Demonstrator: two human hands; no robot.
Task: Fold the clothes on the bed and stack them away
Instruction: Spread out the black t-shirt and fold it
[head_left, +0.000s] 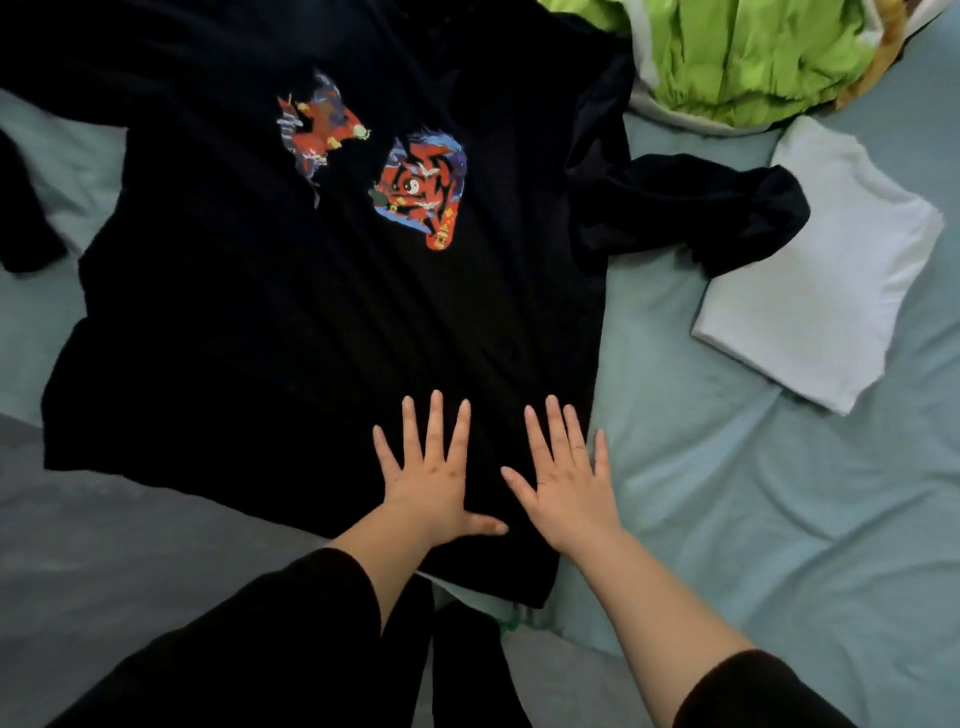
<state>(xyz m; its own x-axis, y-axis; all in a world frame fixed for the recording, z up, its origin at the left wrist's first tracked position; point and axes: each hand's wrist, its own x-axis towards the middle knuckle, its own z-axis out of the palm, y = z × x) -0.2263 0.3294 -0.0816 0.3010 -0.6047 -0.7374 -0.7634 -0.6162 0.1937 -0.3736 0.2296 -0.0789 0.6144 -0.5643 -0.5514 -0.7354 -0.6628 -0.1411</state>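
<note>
**T-shirt** (291, 322): one, black. Spread flat across the bed (779, 493) with the printed side up, hem near and collar end far. It covers the left and middle of the sheet.
- Prints (421, 189): two, red and blue, on the chest.
- Sleeve (696, 208), right side: bunched and creased, with its end overlapping a corner of the white garment.

**Left hand** (431, 478): palm down on the T-shirt, close to the hem. The fingers are straight and spread and the thumb points right. It lies flat on the cloth and grasps nothing.

**Right hand** (566, 483): just beside the left hand, also palm down on the T-shirt. The fingers are straight and fanned, and the little finger is near the shirt's right edge. It lies flat and grasps nothing.

**White garment** (821, 270): one, folded into a neat rectangle. It lies on the sheet to the right of the T-shirt.

**Green garment** (753, 57): crumpled and unfolded, heaped at the far right on pale fabric.

**Dark cloth** (26, 208): at the left edge and partly out of view, so its kind cannot be told.

**Bed**: pale blue-green sheet, wrinkled on the near right.

**Floor** (104, 545): grey, near left.
</note>
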